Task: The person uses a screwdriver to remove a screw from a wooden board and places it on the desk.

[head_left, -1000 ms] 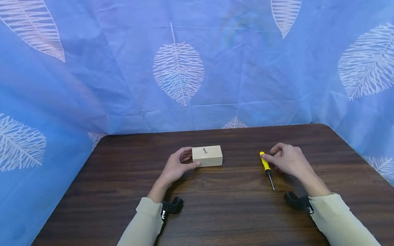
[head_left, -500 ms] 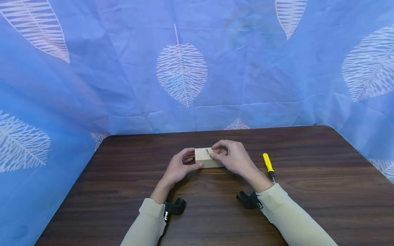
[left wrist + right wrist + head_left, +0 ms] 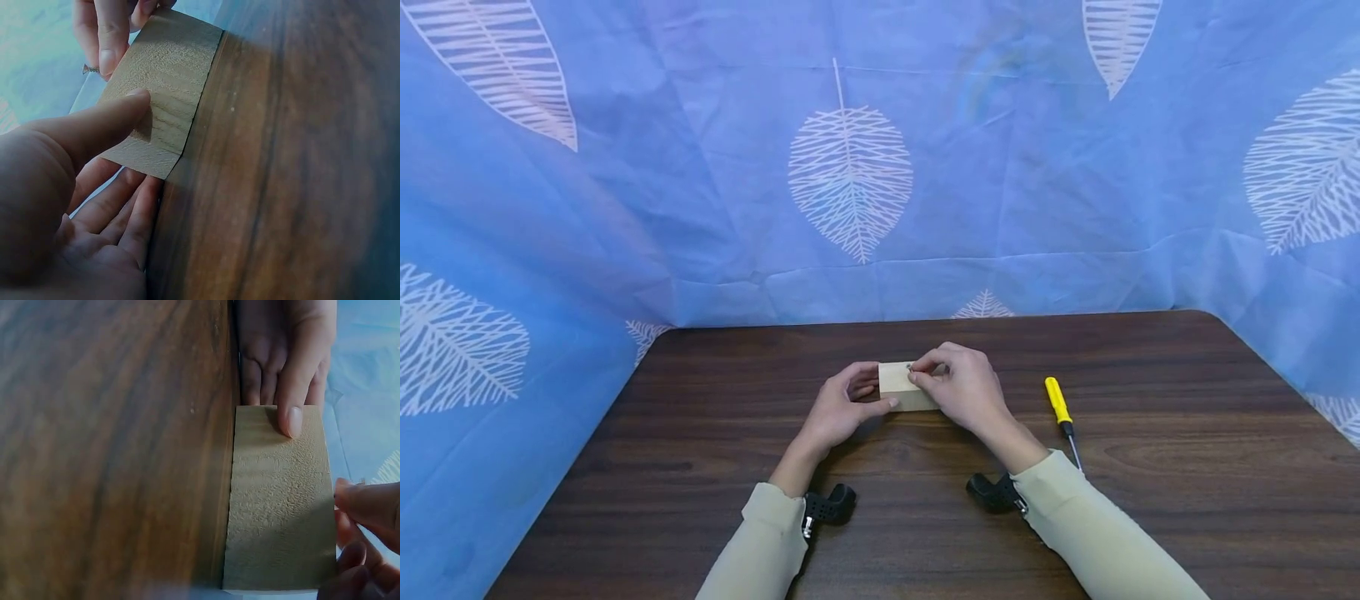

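Note:
A pale wooden block point(image 3: 895, 379) lies on the dark table, its long side facing me. My left hand point(image 3: 837, 408) grips the block's left end, thumb pressed on the front face and fingers behind. On the top face, my right hand point(image 3: 966, 390) pinches a small metal screw point(image 3: 90, 69) between thumb and forefinger. Only the screw's head shows past the fingertips in the left wrist view; its lower part is hidden. The right wrist view has the left thumb point(image 3: 294, 422) flat on the block's near face.
To the right of the right hand, a screwdriver point(image 3: 1057, 402) with a yellow handle lies on the table point(image 3: 880, 550), its tip near the right sleeve point(image 3: 1075, 508). Blue cloth point(image 3: 715, 167) with white leaf prints hangs behind and at the sides.
My right hand has left the screwdriver's handle, moved left to the block and taken hold of the screw. The left hand has kept its grip on the block.

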A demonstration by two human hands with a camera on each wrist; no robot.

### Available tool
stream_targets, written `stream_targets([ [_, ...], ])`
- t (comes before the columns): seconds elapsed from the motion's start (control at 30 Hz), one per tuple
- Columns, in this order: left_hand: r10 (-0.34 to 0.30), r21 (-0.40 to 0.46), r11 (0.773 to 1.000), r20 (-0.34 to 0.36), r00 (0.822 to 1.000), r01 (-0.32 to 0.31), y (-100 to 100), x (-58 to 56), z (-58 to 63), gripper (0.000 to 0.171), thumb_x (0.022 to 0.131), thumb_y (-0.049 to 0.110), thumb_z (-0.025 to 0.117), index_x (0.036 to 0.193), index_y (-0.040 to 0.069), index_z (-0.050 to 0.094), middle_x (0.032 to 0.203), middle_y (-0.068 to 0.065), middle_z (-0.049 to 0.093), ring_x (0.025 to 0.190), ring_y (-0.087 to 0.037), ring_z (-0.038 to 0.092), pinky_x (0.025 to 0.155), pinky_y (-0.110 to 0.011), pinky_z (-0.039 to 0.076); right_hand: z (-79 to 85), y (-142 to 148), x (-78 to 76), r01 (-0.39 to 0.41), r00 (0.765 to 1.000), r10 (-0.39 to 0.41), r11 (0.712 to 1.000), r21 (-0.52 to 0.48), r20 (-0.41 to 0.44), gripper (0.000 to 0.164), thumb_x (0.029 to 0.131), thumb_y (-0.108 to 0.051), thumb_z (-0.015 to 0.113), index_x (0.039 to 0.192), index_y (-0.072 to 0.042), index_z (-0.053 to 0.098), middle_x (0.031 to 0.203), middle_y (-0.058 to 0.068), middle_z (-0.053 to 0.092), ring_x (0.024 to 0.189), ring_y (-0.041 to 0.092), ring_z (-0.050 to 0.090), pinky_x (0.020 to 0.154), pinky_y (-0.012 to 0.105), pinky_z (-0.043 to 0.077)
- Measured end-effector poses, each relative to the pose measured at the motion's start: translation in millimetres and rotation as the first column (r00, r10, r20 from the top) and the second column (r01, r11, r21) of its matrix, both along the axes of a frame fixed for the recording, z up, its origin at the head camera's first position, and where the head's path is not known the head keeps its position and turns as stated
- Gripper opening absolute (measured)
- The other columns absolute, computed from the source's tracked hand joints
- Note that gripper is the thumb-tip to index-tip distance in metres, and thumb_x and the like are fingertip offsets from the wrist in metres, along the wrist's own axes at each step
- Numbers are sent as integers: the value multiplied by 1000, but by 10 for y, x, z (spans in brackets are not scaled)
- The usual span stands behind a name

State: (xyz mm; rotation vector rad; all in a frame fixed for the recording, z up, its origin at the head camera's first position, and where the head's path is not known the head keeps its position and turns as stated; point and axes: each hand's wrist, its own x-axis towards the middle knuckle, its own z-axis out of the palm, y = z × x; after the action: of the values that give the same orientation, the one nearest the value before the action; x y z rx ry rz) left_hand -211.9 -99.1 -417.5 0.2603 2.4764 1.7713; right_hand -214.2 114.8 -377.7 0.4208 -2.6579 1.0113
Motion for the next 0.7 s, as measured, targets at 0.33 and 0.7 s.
stream_targets([
  [0.33, 1, 2, 1000, 7, 1000, -1, 32, 13, -16, 59, 96, 23, 85, 150, 15, 62, 148, -14, 66, 142, -37, 61, 122, -54, 51, 189, 193, 76, 26, 998, -16, 985, -171, 59, 14, 102, -23, 77, 111, -14, 82, 71, 5, 72, 58, 19, 60, 48, 28, 42],
  [0.7, -4, 3, 1000, -3, 1000, 4, -2, 49, -4, 60, 97, 23, 84, 151, 14, 60, 151, -15, 63, 144, -40, 58, 122, -56, 50, 226, 687, 187, 155, 966, -111, 972, -177, 236, 21, 105, -30, 73, 115, -13, 79, 93, 13, 82, 78, 31, 79, 53, 27, 48],
])
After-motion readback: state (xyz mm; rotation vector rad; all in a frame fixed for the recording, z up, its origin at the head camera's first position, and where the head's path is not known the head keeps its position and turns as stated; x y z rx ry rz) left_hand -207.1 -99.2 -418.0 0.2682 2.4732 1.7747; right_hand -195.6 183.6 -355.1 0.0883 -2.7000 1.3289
